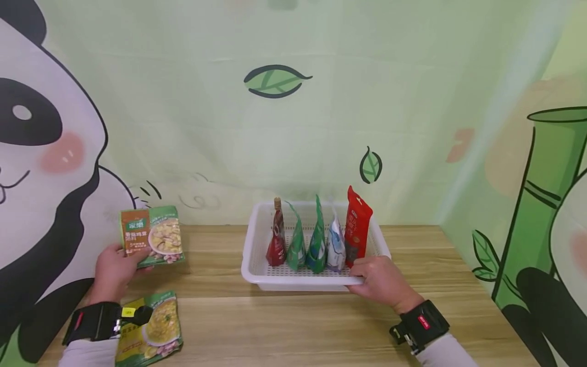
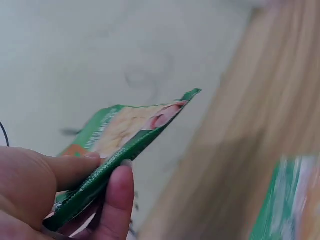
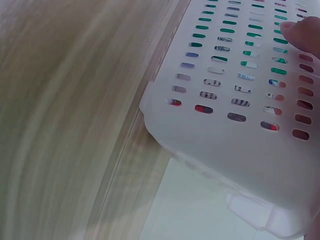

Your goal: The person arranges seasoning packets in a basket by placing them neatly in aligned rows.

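My left hand (image 1: 115, 270) pinches a green and brown soup packet (image 1: 158, 237) between thumb and fingers, raised above the left of the table. In the left wrist view that soup packet (image 2: 130, 127) is seen nearly edge-on. Below it another soup packet (image 1: 158, 326), yellow and green, lies on the table, partly hidden by my wrist strap. My right hand (image 1: 385, 280) grips the front right rim of a white plastic basket (image 1: 298, 280). Inside stand a red spouted pouch (image 1: 276, 244), two green packets (image 1: 317, 244), a white and blue packet (image 1: 336, 247) and a red packet (image 1: 357, 224).
The wooden table (image 1: 284, 326) ends at a pale green backdrop (image 1: 206, 127) printed with pandas, leaves and bamboo. Slots in the basket wall (image 3: 215, 120) show the packets inside, in the right wrist view.
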The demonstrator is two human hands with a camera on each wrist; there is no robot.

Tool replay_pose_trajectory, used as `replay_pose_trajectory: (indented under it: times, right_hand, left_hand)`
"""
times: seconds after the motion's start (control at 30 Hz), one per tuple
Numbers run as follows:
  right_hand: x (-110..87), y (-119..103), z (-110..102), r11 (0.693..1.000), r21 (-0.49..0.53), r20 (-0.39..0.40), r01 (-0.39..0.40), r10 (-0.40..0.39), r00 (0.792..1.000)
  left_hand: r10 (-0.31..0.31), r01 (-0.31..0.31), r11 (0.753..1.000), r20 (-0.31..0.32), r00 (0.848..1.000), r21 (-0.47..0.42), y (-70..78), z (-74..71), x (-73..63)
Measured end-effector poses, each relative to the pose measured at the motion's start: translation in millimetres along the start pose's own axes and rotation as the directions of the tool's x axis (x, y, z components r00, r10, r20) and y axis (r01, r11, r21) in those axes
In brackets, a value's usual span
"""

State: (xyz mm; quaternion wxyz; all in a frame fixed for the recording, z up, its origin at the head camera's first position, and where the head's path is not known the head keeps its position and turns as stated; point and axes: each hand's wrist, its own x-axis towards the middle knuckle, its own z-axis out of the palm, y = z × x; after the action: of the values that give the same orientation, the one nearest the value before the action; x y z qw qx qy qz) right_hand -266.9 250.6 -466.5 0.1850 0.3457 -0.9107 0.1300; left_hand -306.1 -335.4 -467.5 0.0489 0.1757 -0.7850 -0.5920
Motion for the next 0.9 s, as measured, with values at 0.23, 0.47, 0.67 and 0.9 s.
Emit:
replay_pose_trajectory:
  times: [0.23,0.47,0.67,0.9]
  right_hand:
    - [-0.8,-0.9,-0.9,1.000,0.011,0.026,-0.015,0.015,1.000]
    - [-0.8,-0.8,-0.9,1.000,0.010,0.025,-0.016,0.016,1.000]
    - [-0.2,-0.8,0.8,1.000,0.020,0.036,-0.022,0.022,0.999]
    - [-0.2,-0.9,-0.4,0.999,0.011,0.034,-0.031,0.031,0.999]
  left_hand:
    - [0.095,-0.063,0.952,0.093,0.991,-0.300,38.4,32.3,-38.9]
    - [0.200,-0.103,0.909,0.204,0.958,-0.405,75.1,65.8,-83.1]
    - [0.217,-0.143,0.946,0.240,0.946,-0.290,86.9,93.9,-106.0]
    - [0.283,-0.233,0.950,0.260,0.923,-0.207,90.9,123.5,-125.7]
